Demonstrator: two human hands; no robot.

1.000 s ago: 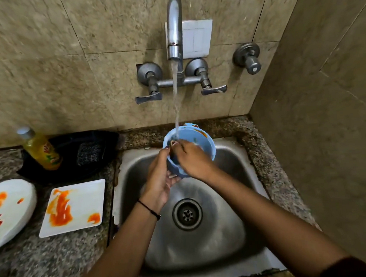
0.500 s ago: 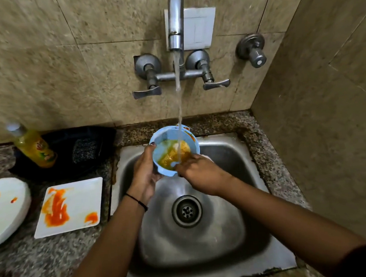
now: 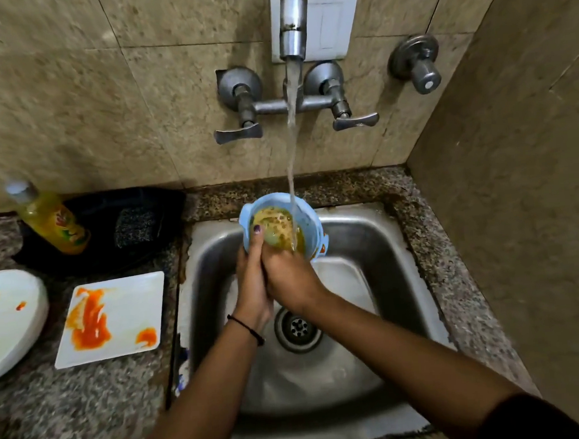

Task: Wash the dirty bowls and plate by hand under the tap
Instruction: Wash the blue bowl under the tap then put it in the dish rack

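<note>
Steel sink [image 3: 366,224] under tap [image 3: 291,25], left grip [image 3: 251,287] clasping round blue plastic bowl [image 3: 312,219], right grip [image 3: 290,280] inside, closure unclear

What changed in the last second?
The small blue plastic bowl has tipped mouth-up under the tap stream and filled with murky water; the right hand slid from its mouth to the near rim. The left hand still grips it; the stained square white plate hasn't moved.
</note>
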